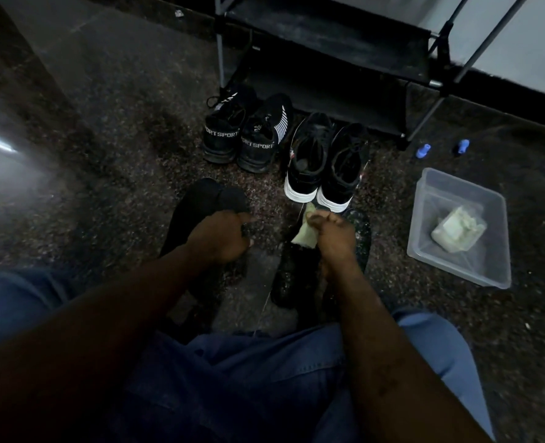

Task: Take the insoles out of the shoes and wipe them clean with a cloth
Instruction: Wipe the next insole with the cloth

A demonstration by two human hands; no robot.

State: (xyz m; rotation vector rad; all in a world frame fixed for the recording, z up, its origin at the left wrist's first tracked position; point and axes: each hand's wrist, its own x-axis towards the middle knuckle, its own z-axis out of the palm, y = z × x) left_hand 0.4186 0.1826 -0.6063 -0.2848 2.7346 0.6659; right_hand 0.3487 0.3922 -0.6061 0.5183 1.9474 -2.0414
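Two black insoles (202, 199) lie overlapped on the floor at the left. My left hand (220, 235) hovers over them with its fingers curled round a dark edge, seemingly one of these insoles. To the right lies a dark, speckled insole (359, 238). My right hand (331, 241) grips a pale green cloth (303, 239) and presses it on this insole's upper part. Beyond the hands stand a black pair of shoes with white soles (309, 161) and a black pair marked SPORT (223, 132).
A clear plastic tub (424, 247) at the right holds another pale cloth (456, 230). Two small blue objects (422, 150) lie beyond it. A black shoe rack (328, 43) with metal legs stands at the back. My legs in blue jeans (248, 378) fill the foreground.
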